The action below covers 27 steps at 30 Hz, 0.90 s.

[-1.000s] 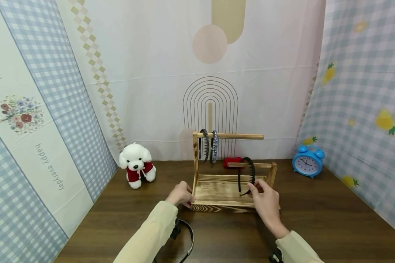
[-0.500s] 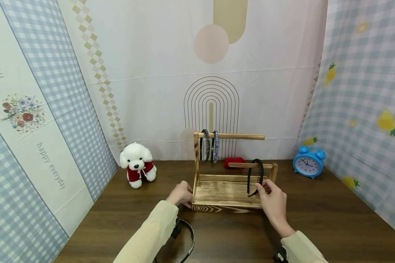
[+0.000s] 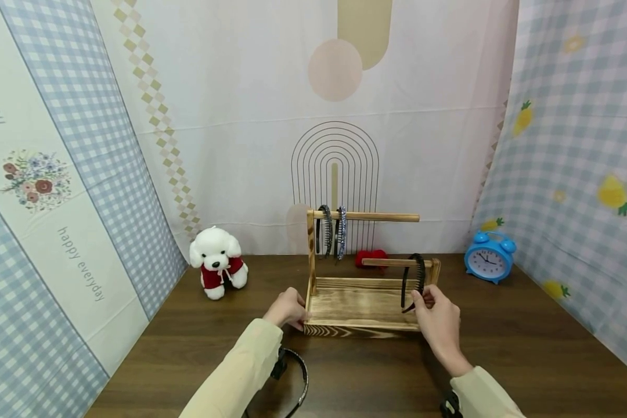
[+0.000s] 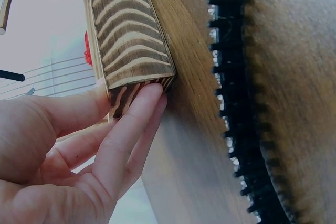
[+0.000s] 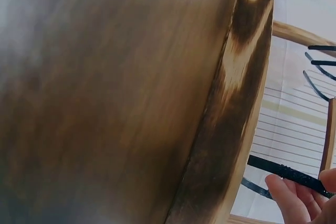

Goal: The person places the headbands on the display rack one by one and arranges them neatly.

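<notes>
A wooden headband rack (image 3: 352, 305) has a shallow tray with an upper and a lower bar. At its left end my left hand (image 3: 286, 307) pinches the tray wall; the left wrist view has the thumb on one side and fingers (image 4: 128, 124) against the striped end. A black toothed headband (image 3: 421, 276) hangs over the lower bar (image 3: 384, 263), near its upright. My right hand (image 3: 440, 319) holds that headband by its lower right end, between thumb and fingers. Two more headbands, one dark (image 3: 327, 229) and one blue glittery (image 3: 342, 232), hang on the upper bar (image 3: 386, 217).
Another toothed headband (image 3: 305, 377) lies on the table beside my left forearm, close up in the left wrist view. A white plush dog (image 3: 214, 261) stands back left. A blue alarm clock (image 3: 488, 258) stands back right, and a red object (image 3: 371, 256) sits behind the rack.
My right hand has slid the black headband rightward along the lower bar, toward the upright. The left hand keeps its place on the rack.
</notes>
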### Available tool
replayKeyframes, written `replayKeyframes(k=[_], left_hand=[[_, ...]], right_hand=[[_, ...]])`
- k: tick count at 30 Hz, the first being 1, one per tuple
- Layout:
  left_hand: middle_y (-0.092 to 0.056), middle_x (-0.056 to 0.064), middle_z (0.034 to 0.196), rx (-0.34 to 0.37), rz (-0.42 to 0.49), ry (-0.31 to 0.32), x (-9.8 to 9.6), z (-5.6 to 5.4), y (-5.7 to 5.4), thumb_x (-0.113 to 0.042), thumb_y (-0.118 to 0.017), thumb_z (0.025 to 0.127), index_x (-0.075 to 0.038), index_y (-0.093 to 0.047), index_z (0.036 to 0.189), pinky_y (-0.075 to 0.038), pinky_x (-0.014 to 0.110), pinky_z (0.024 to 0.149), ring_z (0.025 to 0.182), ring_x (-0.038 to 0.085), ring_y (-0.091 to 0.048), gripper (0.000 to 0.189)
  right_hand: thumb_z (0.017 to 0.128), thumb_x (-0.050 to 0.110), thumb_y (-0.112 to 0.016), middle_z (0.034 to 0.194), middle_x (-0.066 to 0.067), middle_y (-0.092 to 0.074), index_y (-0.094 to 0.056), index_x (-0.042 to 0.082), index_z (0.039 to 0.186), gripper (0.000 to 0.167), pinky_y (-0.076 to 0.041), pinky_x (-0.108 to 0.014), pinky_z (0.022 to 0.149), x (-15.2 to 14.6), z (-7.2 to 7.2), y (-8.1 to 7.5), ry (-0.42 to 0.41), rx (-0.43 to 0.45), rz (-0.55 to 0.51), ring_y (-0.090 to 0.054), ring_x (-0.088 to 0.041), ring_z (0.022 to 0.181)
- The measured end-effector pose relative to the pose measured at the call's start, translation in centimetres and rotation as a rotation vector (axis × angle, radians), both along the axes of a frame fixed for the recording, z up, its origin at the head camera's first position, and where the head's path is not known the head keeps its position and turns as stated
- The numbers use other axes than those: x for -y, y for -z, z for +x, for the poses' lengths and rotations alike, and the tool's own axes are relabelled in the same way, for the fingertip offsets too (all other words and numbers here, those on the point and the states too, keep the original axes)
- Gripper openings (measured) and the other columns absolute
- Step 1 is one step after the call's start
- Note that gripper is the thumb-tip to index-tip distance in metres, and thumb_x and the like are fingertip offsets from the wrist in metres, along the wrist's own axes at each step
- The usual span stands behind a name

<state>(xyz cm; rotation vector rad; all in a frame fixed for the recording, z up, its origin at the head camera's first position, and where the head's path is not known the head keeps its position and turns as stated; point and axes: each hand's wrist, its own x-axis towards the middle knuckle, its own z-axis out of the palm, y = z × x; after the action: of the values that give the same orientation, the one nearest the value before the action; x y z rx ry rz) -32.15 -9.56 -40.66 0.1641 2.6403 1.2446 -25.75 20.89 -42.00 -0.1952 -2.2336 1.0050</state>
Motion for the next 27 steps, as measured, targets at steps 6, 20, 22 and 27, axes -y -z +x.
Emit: replayKeyframes(k=[6, 20, 22, 27], left_hand=[[-0.067, 0.027, 0.093, 0.001, 0.002, 0.002, 0.0, 0.0, 0.0, 0.001, -0.072, 0.085, 0.018, -0.062, 0.109, -0.063, 0.033, 0.058, 0.06, 0.029, -0.072, 0.032], [-0.067, 0.028, 0.094, 0.007, -0.009, 0.007, -0.1, 0.2, -0.1, 0.001, -0.071, 0.086, 0.018, -0.062, 0.111, -0.063, 0.034, 0.06, 0.062, 0.028, -0.072, 0.032], [-0.067, 0.027, 0.092, 0.005, -0.012, 0.004, -0.1, 0.2, -0.1, 0.001, -0.072, 0.086, 0.018, -0.063, 0.109, -0.063, 0.033, 0.06, 0.061, 0.029, -0.072, 0.031], [-0.067, 0.026, 0.09, -0.001, -0.011, -0.002, -0.1, 0.3, -0.2, 0.001, -0.072, 0.085, 0.018, -0.063, 0.108, -0.063, 0.033, 0.058, 0.061, 0.029, -0.072, 0.03]], right_hand=[[0.097, 0.027, -0.062, 0.09, -0.014, -0.071, -0.066, 0.004, 0.096, 0.023, -0.051, -0.049, 0.075, -0.4, 0.2, -0.2, 0.006, 0.066, -0.01, -0.068, -0.03, 0.087], [0.095, 0.028, -0.063, 0.124, -0.024, -0.046, -0.046, -0.006, 0.131, 0.052, -0.052, -0.052, 0.085, -0.5, 2.2, -1.0, -0.045, 0.214, -0.136, -0.057, -0.04, 0.108], [0.095, 0.027, -0.064, 0.124, -0.024, -0.044, -0.046, -0.005, 0.13, 0.052, -0.053, -0.05, 0.083, -0.4, 2.5, -1.1, -0.041, 0.216, -0.135, -0.058, -0.04, 0.107], [0.093, 0.028, -0.066, 0.12, -0.021, -0.048, -0.049, -0.004, 0.127, 0.05, -0.054, -0.04, 0.078, 0.1, 3.1, -1.4, -0.047, 0.204, -0.116, -0.061, -0.035, 0.104]])
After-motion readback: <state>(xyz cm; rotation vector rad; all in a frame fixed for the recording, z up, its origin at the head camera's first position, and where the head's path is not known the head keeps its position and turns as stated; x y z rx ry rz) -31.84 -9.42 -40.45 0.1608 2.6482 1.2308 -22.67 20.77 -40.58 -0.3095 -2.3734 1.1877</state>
